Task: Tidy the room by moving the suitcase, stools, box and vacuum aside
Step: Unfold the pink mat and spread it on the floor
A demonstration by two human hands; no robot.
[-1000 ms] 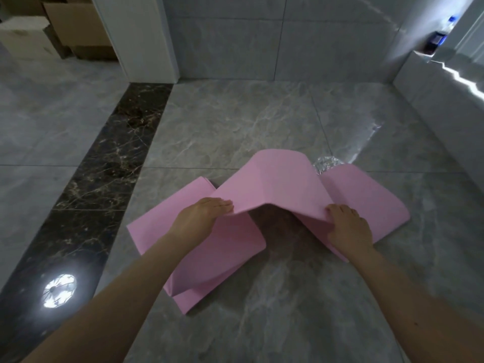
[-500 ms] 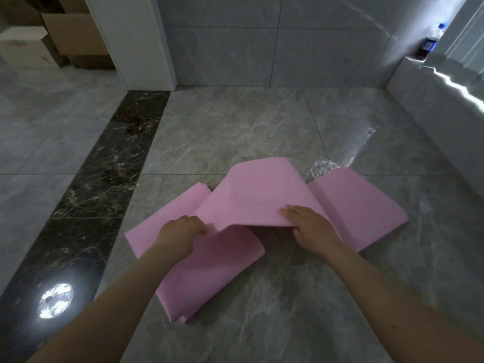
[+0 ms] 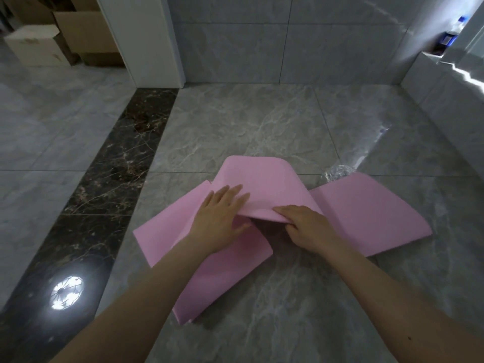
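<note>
A pink foam sheet (image 3: pixel 366 213) lies folded on the grey tiled floor, and its middle section arches upward. My left hand (image 3: pixel 222 216) rests flat on top of the arch, fingers straight and spread, thumb just below the sheet's near edge. My right hand (image 3: pixel 306 226) grips that near edge, with fingers curled under it. Cardboard boxes (image 3: pixel 78 35) stand at the far left, beyond a white pillar. No suitcase, stool or vacuum is in view.
A white pillar (image 3: pixel 146 40) and a tiled wall close the back. A low tiled ledge (image 3: pixel 445 106) runs along the right with a blue-capped bottle (image 3: pixel 445 40) on it. A dark marble strip (image 3: pixel 112 179) crosses the floor at left.
My left hand has let go of the sheet's edge and slid up flat onto the arch. My right hand has moved left along the near edge, and the arch is lower.
</note>
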